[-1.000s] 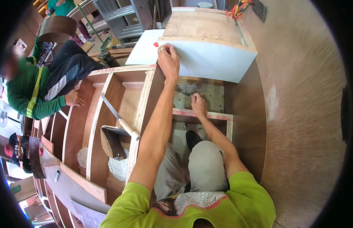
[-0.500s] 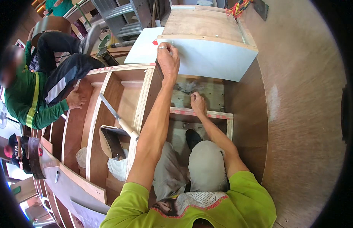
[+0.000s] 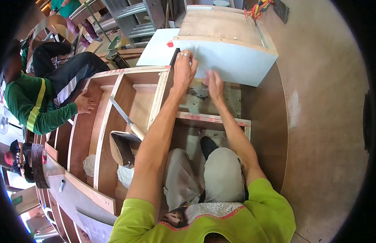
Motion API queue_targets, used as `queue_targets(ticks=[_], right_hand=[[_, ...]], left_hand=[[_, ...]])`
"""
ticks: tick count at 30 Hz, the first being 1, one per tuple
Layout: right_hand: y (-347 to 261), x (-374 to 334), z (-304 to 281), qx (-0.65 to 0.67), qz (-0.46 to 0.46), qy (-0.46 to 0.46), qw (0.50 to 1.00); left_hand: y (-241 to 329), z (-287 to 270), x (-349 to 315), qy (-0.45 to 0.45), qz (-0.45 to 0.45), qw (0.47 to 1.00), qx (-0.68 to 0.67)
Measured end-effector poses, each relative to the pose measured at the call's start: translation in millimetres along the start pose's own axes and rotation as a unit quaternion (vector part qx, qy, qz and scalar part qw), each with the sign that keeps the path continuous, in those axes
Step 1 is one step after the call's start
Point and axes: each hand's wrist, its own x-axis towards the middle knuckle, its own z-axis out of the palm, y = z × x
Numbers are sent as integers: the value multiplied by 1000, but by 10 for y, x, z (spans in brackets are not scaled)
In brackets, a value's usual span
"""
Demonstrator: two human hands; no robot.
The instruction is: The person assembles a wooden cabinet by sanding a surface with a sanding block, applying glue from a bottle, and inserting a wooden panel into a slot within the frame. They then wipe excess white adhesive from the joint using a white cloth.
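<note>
My left hand (image 3: 184, 71), with a ring on one finger, is held up against the pale blue-white face of a wooden box (image 3: 232, 56). Its fingers are pinched together, and what they hold, if anything, is hidden. Close to its right, my right hand (image 3: 214, 83) is smeared by motion in front of the box's lower edge. Beside the left fingers stands the dark upper end of a cabinet side panel (image 3: 175, 60). A small red piece (image 3: 170, 43) lies on the white board (image 3: 155, 50) behind. Crumpled clear plastic (image 3: 200, 92) sits below my hands.
On the left, a wooden shelf frame (image 3: 155, 105) carries a saw (image 3: 123, 115) with a pale handle. A co-worker's hand (image 3: 86, 103) rests on that frame. A crossbar (image 3: 212, 118) spans in front of my knees. A curved wooden wall (image 3: 321, 121) rises at the right.
My right hand has risen from low by the plastic to beside my left hand. The left hand stays pinched near the box. The view has shifted slightly.
</note>
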Motion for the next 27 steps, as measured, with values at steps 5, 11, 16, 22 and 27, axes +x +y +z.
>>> queue_targets(ticks=[5, 11, 16, 22, 27], right_hand=[[-812, 564, 97, -165, -57, -27, 984], [-828, 581, 202, -240, -123, 54, 961], [-660, 501, 201, -173, -101, 45, 979], [-519, 339, 215, -142, -159, 51, 976], [-536, 246, 218, -143, -147, 32, 978]], left_hand=[[54, 21, 66, -58, 36, 998, -1], [-4, 31, 34, -83, 30, 995, -45], [70, 28, 27, -6, -100, 981, -166], [349, 100, 301, -1, -54, 998, 33], [324, 136, 298, -64, 21, 992, 106]])
